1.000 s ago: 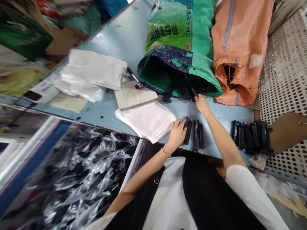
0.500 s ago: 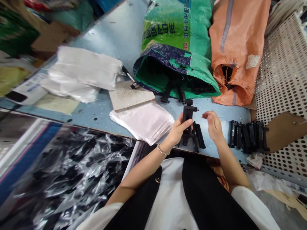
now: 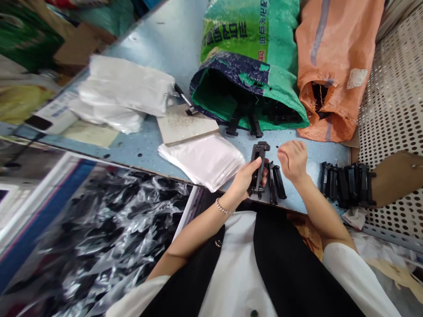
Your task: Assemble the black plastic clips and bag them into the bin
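My left hand (image 3: 248, 174) grips a black plastic bracket (image 3: 258, 164), long and slotted, tilted at the table's front edge. To its right, my right hand (image 3: 294, 162) is closed like a fist, apart from the bracket; its curled fingers hide whatever may be inside. A few similar black brackets (image 3: 276, 182) lie on the table between my hands. Two more dark brackets (image 3: 234, 123) stick out of the mouth of the green woven sack (image 3: 284, 83).
Several black parts (image 3: 346, 185) lie in a row at right, beside brown cardboard (image 3: 396, 178) and a perforated white crate (image 3: 396, 92). An orange sack (image 3: 340, 48) lies behind. Clear plastic bags (image 3: 201, 163) and a board (image 3: 185, 127) are at left. Below are bagged dark parts (image 3: 125, 229).
The bracket in my left hand has turned, and its slotted face now shows. My right hand has curled from a looser bend into a fist. The whole view has shifted slightly.
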{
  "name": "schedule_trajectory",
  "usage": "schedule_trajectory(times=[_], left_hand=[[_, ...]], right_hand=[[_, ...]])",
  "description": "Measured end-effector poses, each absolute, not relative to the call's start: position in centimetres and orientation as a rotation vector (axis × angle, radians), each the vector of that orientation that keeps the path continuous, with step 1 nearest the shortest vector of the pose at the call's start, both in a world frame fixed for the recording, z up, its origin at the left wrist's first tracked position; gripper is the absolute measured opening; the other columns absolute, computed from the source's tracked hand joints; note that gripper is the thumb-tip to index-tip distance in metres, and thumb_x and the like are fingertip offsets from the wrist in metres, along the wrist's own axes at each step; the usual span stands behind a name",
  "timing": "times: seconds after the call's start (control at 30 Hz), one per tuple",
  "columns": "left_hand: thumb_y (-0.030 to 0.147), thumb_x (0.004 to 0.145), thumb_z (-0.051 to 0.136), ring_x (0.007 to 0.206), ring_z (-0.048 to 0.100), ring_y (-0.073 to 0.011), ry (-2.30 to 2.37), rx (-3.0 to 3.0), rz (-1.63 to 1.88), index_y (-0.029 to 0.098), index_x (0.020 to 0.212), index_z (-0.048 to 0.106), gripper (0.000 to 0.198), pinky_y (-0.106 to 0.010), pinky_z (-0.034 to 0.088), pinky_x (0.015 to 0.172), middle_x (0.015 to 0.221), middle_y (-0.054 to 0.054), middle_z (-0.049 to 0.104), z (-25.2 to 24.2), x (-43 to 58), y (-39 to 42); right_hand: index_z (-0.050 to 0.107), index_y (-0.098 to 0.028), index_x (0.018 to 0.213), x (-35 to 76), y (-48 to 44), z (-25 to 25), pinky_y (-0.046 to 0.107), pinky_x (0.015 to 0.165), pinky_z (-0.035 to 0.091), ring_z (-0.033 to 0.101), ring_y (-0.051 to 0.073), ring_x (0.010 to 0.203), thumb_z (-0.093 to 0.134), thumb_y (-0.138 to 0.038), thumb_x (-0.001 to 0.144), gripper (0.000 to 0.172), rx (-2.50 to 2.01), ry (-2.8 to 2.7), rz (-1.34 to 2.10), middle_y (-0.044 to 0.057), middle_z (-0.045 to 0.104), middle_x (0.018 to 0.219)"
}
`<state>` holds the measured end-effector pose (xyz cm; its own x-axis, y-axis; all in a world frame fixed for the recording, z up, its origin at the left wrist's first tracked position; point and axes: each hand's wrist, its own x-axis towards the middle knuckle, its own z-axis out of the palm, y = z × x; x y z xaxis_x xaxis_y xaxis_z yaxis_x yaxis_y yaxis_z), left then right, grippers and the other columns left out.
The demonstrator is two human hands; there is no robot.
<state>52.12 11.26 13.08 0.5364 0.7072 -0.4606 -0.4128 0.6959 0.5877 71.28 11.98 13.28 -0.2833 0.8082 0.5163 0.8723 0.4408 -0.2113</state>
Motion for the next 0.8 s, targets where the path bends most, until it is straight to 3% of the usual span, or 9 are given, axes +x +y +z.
schedule_trajectory(times=[0.1,0.17,0.27,0.37,0.5,0.63,0.8], left_hand=[[0.056,0.083,0.072,0.054,0.057,-0.0097,0.776,0.446,0.742,0.013,0.104,0.066,0.049,-0.021,0.046,0.051,0.068,0.001,0.06,12.6,51.9,11.8],[0.055,0.087,0.068,0.058,0.058,-0.0095,0.794,0.505,0.783,0.013,0.109,0.065,0.048,-0.021,0.048,0.054,0.073,-0.001,0.063,12.1,51.9,11.9],[0.054,0.088,0.069,0.065,0.064,-0.0121,0.906,0.666,0.937,0.021,0.131,0.051,0.057,-0.026,0.054,0.062,0.096,-0.003,0.066,10.3,51.7,12.0],[0.05,0.089,0.069,0.089,0.07,-0.0196,1.104,0.943,1.047,0.025,0.141,0.039,0.065,-0.038,0.059,0.084,0.12,-0.008,0.063,7.2,50.8,12.6],[0.04,0.095,0.056,0.132,0.054,-0.0301,1.262,1.413,0.938,0.017,0.138,0.049,0.049,-0.053,0.038,0.119,0.136,-0.016,0.058,3.2,50.4,12.7],[0.038,0.1,0.045,0.145,0.042,-0.0311,1.244,1.653,0.901,0.014,0.143,0.05,0.049,-0.055,0.028,0.126,0.149,-0.02,0.047,1.7,51.6,11.6],[0.051,0.099,0.048,0.149,0.038,-0.0316,1.17,1.573,0.927,0.016,0.148,0.046,0.06,-0.054,0.026,0.126,0.153,-0.02,0.044,3.0,51.5,12.1]], right_hand=[[0.063,-0.023,0.089,68.9,8.5,12.7,0.041,0.078,0.037,0.056,0.023,0.079,0.028,-0.06,0.105,0.054,-1.17,-2.267,-0.127,0.007,0.067,0.083],[0.063,-0.022,0.086,67.3,6.5,11.7,0.039,0.076,0.036,0.056,0.022,0.079,0.034,-0.052,0.107,0.046,-1.168,-2.312,-0.089,0.007,0.067,0.082],[0.062,-0.021,0.083,66.2,5.7,10.5,0.036,0.073,0.036,0.057,0.02,0.075,0.039,-0.042,0.108,0.04,-1.336,-2.322,0.106,0.006,0.067,0.078],[0.063,-0.022,0.086,67.0,8.1,10.4,0.034,0.074,0.04,0.059,0.02,0.076,0.033,-0.046,0.109,0.045,-1.46,-2.244,0.349,0.005,0.068,0.079],[0.063,-0.021,0.105,68.3,15.8,10.0,0.037,0.09,0.047,0.062,0.024,0.098,0.024,-0.049,0.109,0.047,-1.717,-1.902,0.34,0.009,0.068,0.101],[0.055,-0.013,0.131,68.1,23.6,8.6,0.044,0.098,0.047,0.06,0.033,0.119,0.043,-0.047,0.105,0.044,-2.099,-1.812,0.332,0.021,0.058,0.132],[0.061,-0.015,0.115,67.7,24.0,8.7,0.04,0.087,0.049,0.066,0.032,0.104,0.037,-0.032,0.106,0.031,-2.269,-1.764,0.528,0.018,0.069,0.112]])
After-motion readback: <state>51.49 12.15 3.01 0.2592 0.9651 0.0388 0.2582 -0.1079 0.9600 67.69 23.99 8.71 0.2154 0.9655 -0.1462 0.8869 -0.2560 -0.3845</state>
